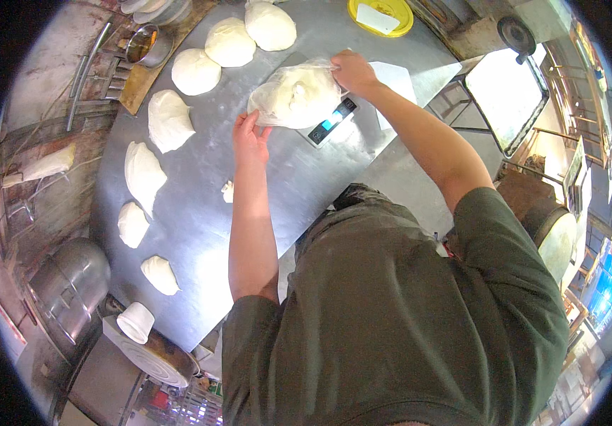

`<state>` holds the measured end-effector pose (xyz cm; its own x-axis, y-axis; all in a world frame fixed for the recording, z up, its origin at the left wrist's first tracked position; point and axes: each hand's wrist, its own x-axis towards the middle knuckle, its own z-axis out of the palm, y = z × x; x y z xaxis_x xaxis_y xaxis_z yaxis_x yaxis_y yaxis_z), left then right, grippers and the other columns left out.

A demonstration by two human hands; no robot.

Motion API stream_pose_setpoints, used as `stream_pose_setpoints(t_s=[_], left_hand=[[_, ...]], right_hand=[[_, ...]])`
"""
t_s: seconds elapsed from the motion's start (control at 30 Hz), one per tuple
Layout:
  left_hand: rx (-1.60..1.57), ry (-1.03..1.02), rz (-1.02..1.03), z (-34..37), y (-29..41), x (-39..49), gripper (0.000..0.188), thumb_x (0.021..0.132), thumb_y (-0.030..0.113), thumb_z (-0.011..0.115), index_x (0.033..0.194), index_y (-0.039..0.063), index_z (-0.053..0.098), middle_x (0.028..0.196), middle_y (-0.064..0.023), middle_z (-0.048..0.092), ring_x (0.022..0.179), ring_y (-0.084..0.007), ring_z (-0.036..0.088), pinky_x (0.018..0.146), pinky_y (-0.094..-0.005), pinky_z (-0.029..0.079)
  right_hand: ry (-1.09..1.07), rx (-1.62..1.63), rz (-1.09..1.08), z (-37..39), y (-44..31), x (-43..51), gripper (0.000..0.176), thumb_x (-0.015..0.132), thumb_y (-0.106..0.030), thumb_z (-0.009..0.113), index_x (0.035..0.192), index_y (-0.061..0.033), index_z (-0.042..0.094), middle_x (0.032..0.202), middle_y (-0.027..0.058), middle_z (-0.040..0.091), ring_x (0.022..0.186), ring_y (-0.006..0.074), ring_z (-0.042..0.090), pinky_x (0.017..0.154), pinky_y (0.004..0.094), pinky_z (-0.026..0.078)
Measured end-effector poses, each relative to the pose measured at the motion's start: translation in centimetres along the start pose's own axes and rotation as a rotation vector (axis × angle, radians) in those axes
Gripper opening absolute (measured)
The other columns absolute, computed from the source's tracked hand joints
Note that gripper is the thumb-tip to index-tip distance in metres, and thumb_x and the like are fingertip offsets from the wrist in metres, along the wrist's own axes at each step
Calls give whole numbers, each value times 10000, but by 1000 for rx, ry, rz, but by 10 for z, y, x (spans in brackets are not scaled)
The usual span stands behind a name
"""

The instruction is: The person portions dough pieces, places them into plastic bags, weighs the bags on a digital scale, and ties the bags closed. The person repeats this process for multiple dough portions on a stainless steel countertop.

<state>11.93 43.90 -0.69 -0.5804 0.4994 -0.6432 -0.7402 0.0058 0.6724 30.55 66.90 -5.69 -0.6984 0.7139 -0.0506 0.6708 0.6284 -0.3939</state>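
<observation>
A lump of dough (pixel 311 98) lies on a digital scale (pixel 332 121) with a lit display. Thin clear plastic (pixel 264 101), a bag or a sheet, is around the dough. At its near left edge, my left hand (pixel 251 139) holds the plastic between the fingertips and thumb. My right hand (pixel 356 72) grips the plastic at the dough's far right side. Small raised bits of dough show on top of the lump. Most of the scale's plate is hidden beneath the dough.
Rounded dough pieces (pixel 230 42) and rougher ones (pixel 145 175) line the metal table's (pixel 199 175) far and left sides. A dough scrap (pixel 227 191) lies by my left forearm. A yellow lid (pixel 391 10) is at the back, a white cup (pixel 135 322) at the lower left.
</observation>
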Motion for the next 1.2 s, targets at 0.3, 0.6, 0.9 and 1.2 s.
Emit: stream_pose_setpoints(t_s=[0.3,0.6,0.9,1.2], left_hand=[[-281,-321,139,-4,35,-14,131,905,-17,652,923,88,575,939,-80,649,879,-218,631,804,-388,540],[-29,-95,414,1,71,-45,167,902,-52,655,1009,49,576,954,-53,609,849,-159,601,772,-319,511],[-1,-318,122,-3,98,-74,168,955,8,635,1111,58,599,942,-63,638,789,-158,604,702,-320,525],[584,-419,343,20,115,-132,429,917,127,691,1333,75,600,1044,-57,692,902,-124,612,722,-262,474]], right_hand=[[-111,1067,374,-93,-17,-45,166,952,-127,630,1050,3,661,817,54,664,717,147,633,725,293,526],[30,1490,277,-152,-87,-81,242,998,-135,603,1210,-20,615,1021,69,692,790,115,611,804,279,517],[64,1454,219,-150,-124,-94,246,990,-138,607,1217,-45,630,1128,65,700,922,144,633,883,297,508],[233,1210,-21,-149,-189,-125,364,821,-70,680,1184,-56,683,1103,58,700,965,147,667,876,308,541]])
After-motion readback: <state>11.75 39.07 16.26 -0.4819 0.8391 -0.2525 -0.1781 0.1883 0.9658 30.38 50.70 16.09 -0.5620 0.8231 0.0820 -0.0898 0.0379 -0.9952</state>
